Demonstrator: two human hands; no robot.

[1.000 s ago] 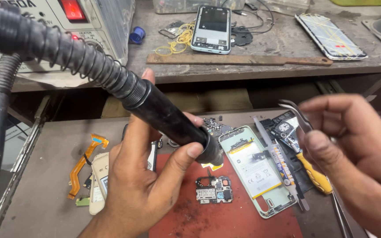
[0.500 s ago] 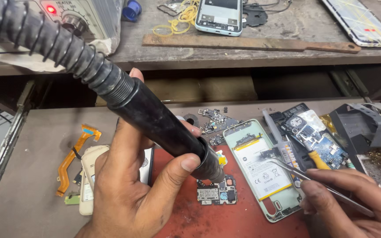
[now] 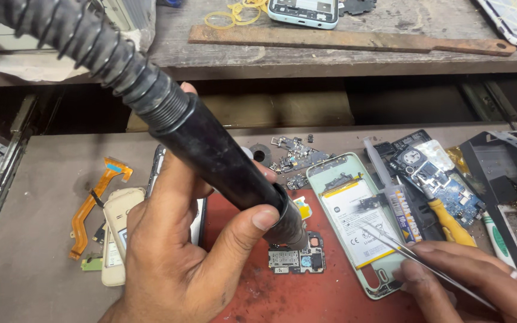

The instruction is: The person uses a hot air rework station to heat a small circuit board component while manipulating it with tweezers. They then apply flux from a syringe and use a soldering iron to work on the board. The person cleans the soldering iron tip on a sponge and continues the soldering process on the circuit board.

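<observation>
My left hand (image 3: 181, 257) grips the black hot-air wand (image 3: 222, 164), whose ribbed hose runs up to the top left. The wand's nozzle points down at a small circuit board (image 3: 297, 260) lying on a red mat (image 3: 306, 299). My right hand (image 3: 471, 281) at the lower right holds thin metal tweezers (image 3: 402, 245), their tips resting over the white battery of an opened light-green phone (image 3: 354, 224) beside the board.
An orange flex cable (image 3: 91, 203) and a cream phone (image 3: 115, 236) lie at the left. A yellow-handled screwdriver (image 3: 447, 221), a circuit board (image 3: 426, 173) and a grey tray (image 3: 504, 167) sit at the right. On the upper shelf are a rusty metal strip (image 3: 348, 39) and another phone (image 3: 303, 12).
My right hand came down from mid-air at the right and brought the tweezers onto the opened phone. The view tilted downward; the left hand kept the wand over the board.
</observation>
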